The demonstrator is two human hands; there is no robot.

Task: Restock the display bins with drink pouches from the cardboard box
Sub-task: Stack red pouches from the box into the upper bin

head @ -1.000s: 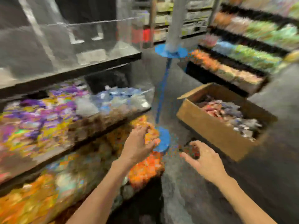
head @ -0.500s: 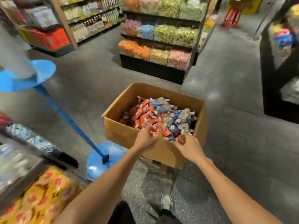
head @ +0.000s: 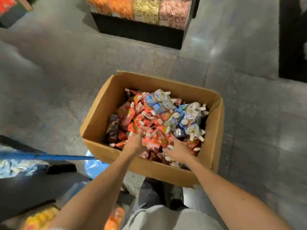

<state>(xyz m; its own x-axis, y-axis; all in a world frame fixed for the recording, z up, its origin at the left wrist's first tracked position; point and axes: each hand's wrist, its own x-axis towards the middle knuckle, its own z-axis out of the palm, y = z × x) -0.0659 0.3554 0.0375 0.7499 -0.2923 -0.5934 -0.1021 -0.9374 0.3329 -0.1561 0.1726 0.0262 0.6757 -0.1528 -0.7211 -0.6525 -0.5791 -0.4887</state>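
Left hand (head: 134,144) has its fingers buried among the red drink pouches (head: 149,120) (grip hidden, cannot tell); right hand (head: 178,151) lies spread-fingered on them, inside the cardboard box (head: 103,110) on the floor (head: 66,80). Beyond stand display bins (head: 146,9).

Both forearms extended, left hand (head: 135,144) fingers hidden, right hand (head: 178,150) spread

Head-worn camera looks steeply down, close over the cardboard box (head: 101,113).
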